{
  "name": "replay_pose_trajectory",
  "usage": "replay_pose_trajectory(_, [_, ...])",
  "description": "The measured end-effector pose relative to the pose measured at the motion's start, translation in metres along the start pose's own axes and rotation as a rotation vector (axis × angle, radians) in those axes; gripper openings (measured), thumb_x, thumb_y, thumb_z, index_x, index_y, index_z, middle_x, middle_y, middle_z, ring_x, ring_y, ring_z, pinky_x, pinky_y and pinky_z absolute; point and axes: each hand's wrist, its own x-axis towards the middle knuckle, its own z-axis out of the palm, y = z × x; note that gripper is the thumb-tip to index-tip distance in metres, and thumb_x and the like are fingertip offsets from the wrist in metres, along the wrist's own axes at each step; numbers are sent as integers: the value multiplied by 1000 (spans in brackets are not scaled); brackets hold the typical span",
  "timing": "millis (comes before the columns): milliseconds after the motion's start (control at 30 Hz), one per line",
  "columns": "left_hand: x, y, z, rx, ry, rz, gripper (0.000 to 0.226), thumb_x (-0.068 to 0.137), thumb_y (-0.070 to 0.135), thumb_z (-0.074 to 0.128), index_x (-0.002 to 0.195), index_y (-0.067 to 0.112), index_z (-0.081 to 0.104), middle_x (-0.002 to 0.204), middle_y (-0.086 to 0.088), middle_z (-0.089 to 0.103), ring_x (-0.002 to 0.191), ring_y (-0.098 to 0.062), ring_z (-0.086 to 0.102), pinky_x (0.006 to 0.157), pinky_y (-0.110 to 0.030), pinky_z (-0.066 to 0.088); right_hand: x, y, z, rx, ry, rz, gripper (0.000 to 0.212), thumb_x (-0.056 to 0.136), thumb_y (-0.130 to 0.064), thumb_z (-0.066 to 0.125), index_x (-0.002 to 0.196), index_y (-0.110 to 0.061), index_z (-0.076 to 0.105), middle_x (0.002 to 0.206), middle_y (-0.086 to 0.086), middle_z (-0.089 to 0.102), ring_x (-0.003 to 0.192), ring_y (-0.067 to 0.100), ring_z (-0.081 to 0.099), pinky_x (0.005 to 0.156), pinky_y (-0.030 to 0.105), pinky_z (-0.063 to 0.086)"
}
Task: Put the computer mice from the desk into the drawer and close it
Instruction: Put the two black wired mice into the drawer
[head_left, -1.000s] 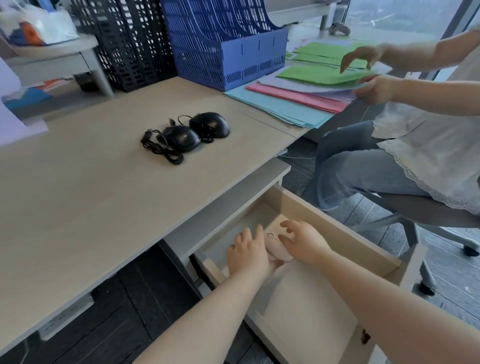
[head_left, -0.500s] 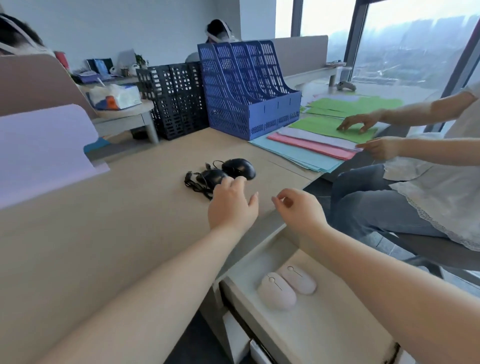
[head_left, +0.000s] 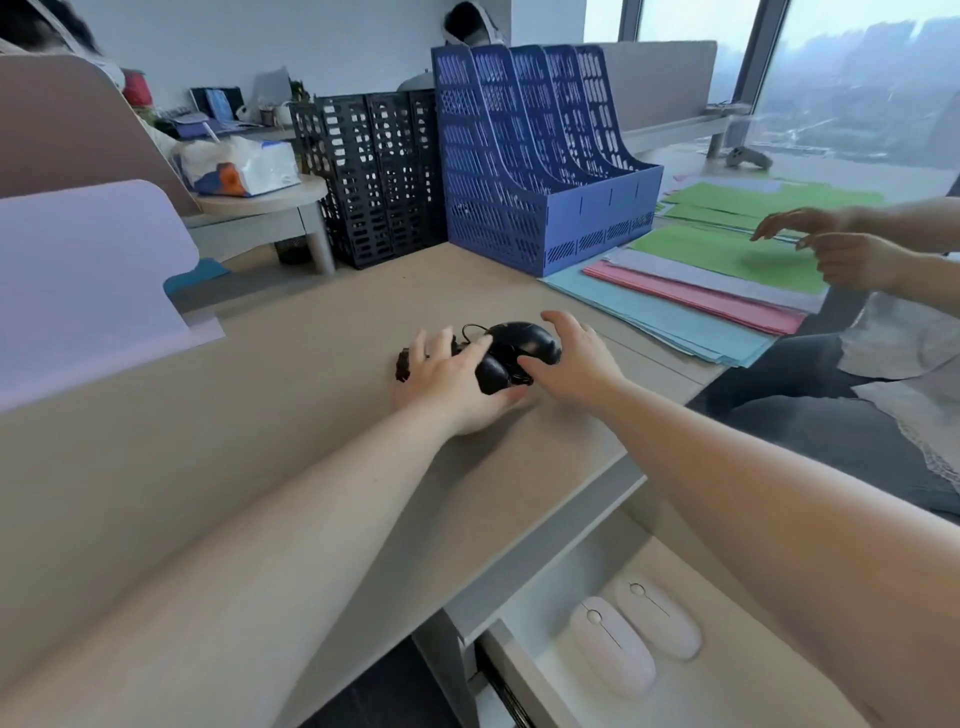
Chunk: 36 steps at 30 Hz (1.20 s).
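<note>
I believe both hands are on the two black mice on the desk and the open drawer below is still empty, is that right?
Not quite: the head view shows two white mice already lying in the drawer. The left hand and right hand are indeed on the black mice on the desk.

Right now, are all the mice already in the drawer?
No: two black mice sit on the desk under both hands; only two white mice lie in the drawer.

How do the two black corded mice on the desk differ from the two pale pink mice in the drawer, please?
The black corded mice are dark, domed, cabled and on the desk, with the left hand and right hand closing around them. The pale pink mice are light, flat, show no cord and lie untouched in the open drawer. Both pairs sit side by side.
</note>
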Motion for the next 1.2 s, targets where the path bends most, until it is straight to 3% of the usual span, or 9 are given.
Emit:
replay_pose_trajectory(100, [11, -4, 6, 13, -24, -8, 82, 64, 86, 46, 136, 49, 31, 161, 0, 13, 148, -30, -5, 117, -56, 16, 11, -4, 7, -4, -35, -3, 74, 80, -37, 67, 144, -26, 31, 143, 13, 44, 133, 34, 39, 108, 45, 37])
replay_pose_trajectory(233, [13, -12, 14, 36, 93, 21, 69, 71, 69, 56, 129, 36, 39, 142, -6, 41, 136, -38, 27, 110, -49, 32, 14, -1, 13, -67, -64, 3, 76, 79, -37, 66, 144, -26, 30, 143, 12, 42, 132, 34, 41, 106, 44, 39])
replay_pose_trajectory(333, [7, -12, 8, 64, 120, 17, 57, 74, 54, 59, 122, 27, 45, 127, -7, 49, 121, -37, 40, 99, -41, 40, 15, -1, 11, -102, -35, 26, 76, 79, -36, 65, 145, -28, 29, 143, 12, 39, 131, 33, 40, 102, 42, 41])
replay_pose_trajectory(500, [-5, -3, -3, 81, 103, 6, 44, 72, 36, 66, 109, 17, 53, 114, -9, 51, 113, -36, 46, 83, -37, 42, 7, -9, 5, -163, -36, 33, 70, 78, -37, 64, 142, -28, 36, 134, 16, 46, 122, 36, 46, 94, 40, 46])
replay_pose_trajectory(633, [-17, 5, -6, 72, 106, 0, 50, 75, 25, 69, 121, 19, 53, 121, -9, 51, 114, -35, 47, 85, -38, 44, -12, -8, -6, -107, -22, 57, 64, 77, -35, 65, 136, -24, 45, 129, 15, 54, 119, 35, 50, 92, 37, 47])
replay_pose_trajectory(733, [-37, 15, -5, 97, 114, 8, 41, 76, 23, 67, 115, 18, 54, 118, -8, 52, 112, -34, 48, 77, -36, 41, -36, -4, -22, -41, -3, 69, 57, 79, -29, 64, 133, -18, 50, 129, 14, 58, 118, 33, 52, 92, 38, 48])
replay_pose_trajectory(933, [-90, 57, -5, 152, 85, 117, 33, 78, 22, 65, 109, 15, 54, 117, -10, 52, 110, -35, 48, 80, -38, 44, -92, 17, -60, 56, 26, 127, 60, 83, -25, 64, 140, -16, 46, 138, 9, 55, 125, 28, 51, 97, 33, 44])
replay_pose_trajectory(1067, [-135, 99, 0, 189, 68, 219, 32, 82, 18, 63, 112, 15, 53, 121, -12, 50, 112, -35, 46, 79, -39, 45, -133, 42, -89, 70, 42, 171, 61, 83, -26, 63, 140, -18, 45, 135, 8, 57, 100, 23, 57, 76, 28, 46])
replay_pose_trajectory(1200, [-180, 140, 23, 257, 15, 303, 36, 86, 15, 60, 121, 13, 50, 127, -15, 48, 116, -38, 44, 83, -43, 48, -178, 70, -111, 34, 48, 196, 51, 83, -25, 65, 132, -17, 54, 128, 9, 62, 98, 23, 57, 85, 34, 51])
